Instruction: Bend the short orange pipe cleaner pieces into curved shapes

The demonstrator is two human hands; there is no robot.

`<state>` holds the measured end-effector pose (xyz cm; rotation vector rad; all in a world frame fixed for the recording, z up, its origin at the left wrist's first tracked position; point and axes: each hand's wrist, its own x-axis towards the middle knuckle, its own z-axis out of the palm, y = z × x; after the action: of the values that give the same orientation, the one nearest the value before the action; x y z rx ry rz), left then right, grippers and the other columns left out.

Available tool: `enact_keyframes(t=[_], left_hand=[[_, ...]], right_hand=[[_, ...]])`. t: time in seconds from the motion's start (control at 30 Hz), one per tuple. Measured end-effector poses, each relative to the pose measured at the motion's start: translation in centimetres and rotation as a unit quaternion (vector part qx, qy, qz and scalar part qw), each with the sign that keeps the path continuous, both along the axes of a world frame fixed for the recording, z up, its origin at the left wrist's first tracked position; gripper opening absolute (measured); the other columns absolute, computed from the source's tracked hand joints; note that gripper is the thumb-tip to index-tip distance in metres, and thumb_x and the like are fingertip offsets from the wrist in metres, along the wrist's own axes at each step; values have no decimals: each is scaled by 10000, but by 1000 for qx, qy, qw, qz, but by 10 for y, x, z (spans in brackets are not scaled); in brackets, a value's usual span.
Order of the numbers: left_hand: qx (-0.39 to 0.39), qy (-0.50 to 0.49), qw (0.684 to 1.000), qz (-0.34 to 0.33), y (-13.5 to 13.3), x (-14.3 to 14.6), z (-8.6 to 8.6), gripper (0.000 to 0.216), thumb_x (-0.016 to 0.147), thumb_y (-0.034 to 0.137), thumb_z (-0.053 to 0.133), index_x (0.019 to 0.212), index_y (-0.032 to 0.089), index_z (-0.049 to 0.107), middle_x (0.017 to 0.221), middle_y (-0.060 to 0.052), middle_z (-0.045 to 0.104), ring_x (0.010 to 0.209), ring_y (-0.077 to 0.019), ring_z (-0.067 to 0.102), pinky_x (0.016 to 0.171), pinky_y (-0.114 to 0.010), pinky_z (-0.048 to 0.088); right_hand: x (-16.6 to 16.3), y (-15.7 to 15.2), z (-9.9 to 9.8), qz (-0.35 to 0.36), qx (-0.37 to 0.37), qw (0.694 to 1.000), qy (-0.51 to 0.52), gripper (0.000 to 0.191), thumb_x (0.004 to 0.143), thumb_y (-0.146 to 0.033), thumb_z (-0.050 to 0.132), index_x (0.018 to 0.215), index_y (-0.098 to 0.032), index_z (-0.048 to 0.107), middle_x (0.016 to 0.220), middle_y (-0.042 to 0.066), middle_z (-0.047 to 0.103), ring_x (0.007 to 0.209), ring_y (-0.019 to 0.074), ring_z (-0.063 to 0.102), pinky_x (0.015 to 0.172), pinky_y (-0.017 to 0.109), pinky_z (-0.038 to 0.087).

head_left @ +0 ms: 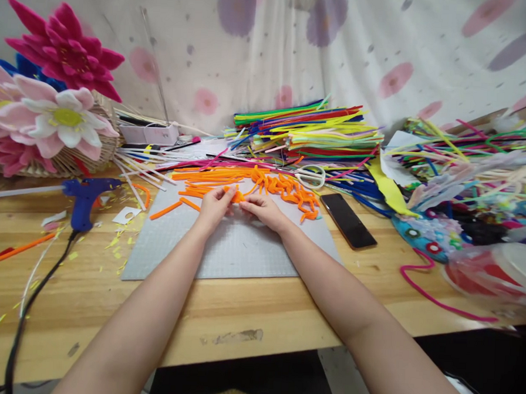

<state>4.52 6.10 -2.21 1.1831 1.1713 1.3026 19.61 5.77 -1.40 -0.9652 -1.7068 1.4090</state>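
Seen by me through the head camera: the left hand (217,206) and the right hand (264,212) meet above the grey, gridded, rectangular cutting mat (242,252) on the pale wooden table (217,312). I have the left thumb and fingers pinched together on a small, fuzzy, orange chenille piece (235,197); the right thumb and fingertips are closed at its right side. Its exact form, partly covered by fingers, I cannot tell. Behind the hands I note straight, fuzzy orange chenille stems (211,175) and, to their right, crinkled, fuzzy orange chenille stems (290,189), both on the mat. A black, rectangular phone (349,221) lies just beside the mat's right edge; a blue plastic glue gun (85,199) stands left of the mat.
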Motion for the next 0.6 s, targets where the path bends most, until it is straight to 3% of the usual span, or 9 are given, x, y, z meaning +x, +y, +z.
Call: enact_keyframes(t=[0.13,0.3,0.47,0.6], left_hand=[[44,107,993,-20,-1,-11,4,294,714,433,558,592,168,520,468,53,407,374,-67,357,367,-200,288],[99,220,969,-61,-3,-14,2,276,711,370,567,537,164,508,493,37,424,472,-79,358,460,-204,262],[66,207,976,-18,-2,-11,2,339,676,389,599,482,169,430,465,47,368,469,-78,309,475,-217,225],[86,190,978,24,-2,-10,4,331,662,344,619,498,177,385,471,58,329,466,-77,278,472,-218,205]], right_hand=[[7,2,0,11,-43,998,34,276,652,-411,596,615,-145,532,542,-32,466,507,67,412,503,202,334],[11,6,-4,-1,-50,998,50,265,669,-402,576,610,-148,536,552,-24,481,513,75,432,498,208,335],[11,6,-3,-22,-24,999,42,299,702,-438,546,629,-149,563,558,-20,485,531,80,428,512,215,317],[9,5,0,10,-8,1000,8,314,703,-450,550,641,-145,584,535,-28,471,522,76,399,509,218,286]])
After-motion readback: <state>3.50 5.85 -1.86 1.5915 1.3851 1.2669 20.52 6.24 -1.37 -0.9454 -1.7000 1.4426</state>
